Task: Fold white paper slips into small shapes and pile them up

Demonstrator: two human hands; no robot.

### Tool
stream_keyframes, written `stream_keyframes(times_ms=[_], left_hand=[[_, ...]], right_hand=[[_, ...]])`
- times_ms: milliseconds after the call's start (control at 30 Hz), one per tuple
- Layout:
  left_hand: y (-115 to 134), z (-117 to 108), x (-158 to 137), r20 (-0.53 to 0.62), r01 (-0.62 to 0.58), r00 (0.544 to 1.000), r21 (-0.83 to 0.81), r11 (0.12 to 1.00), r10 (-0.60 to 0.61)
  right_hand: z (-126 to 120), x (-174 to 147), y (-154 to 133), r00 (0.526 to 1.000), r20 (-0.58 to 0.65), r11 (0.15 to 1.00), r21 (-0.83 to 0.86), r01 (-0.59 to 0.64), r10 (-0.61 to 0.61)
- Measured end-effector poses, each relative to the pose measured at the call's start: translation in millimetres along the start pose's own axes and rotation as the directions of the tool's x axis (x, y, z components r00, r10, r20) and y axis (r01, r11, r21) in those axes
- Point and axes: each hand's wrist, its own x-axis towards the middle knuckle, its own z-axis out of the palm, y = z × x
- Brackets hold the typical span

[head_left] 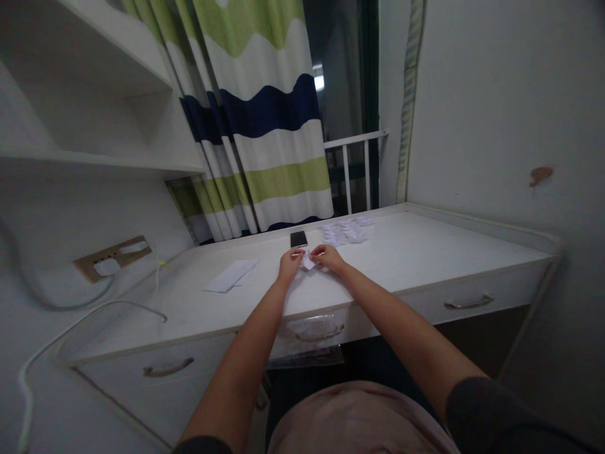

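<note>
Between my two hands is a small folded piece of white paper (308, 261), held just above the white desk. My left hand (290, 263) pinches its left side with the fingertips. On the other side, my right hand (328, 257) grips its right edge between thumb and fingers. The exact folds are too small to make out. Just beyond my hands lies a dark phone (299, 239). Several small folded white paper pieces (344, 232) sit grouped behind my right hand. To the left of my left hand rest flat white paper sheets (231, 276).
The white desk (425, 252) has drawers with metal handles along its front. A white cable (118, 302) reaches onto its left end, near a wall socket (113, 257). A striped curtain (269, 113) hangs behind, and shelves (94, 157) overhang at left.
</note>
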Motion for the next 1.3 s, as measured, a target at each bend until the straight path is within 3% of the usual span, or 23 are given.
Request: stream_keyframes(times_ms=[200,367,467,867,1300], left_hand=[[1.6,0.3,-1.6,-0.010,0.012,1.000,-0.088,0.996,-0.013],[4.5,2.0,-3.6,0.049,0.198,0.980,-0.191,0.961,-0.193],[6.3,1.4,-4.9,0.081,0.225,0.974,-0.197,0.954,-0.213],[7.6,-0.1,-6.1,0.103,0.152,0.985,-0.146,0.978,-0.138],[7.3,0.6,-6.3,0.114,0.228,0.971,-0.187,0.956,-0.209]], right_hand=[[0.9,2.3,4.7,0.988,0.013,0.975,-0.159,0.155,-0.155],[1.2,2.3,4.9,0.972,0.032,0.950,-0.203,0.236,-0.234],[0.7,1.6,3.5,0.959,0.031,0.930,-0.239,0.280,-0.281],[0.1,-6.2,-3.2,0.951,0.039,0.847,-0.444,0.292,-0.308],[3.3,-20.2,-20.8,0.925,0.062,0.661,-0.682,0.313,-0.374]])
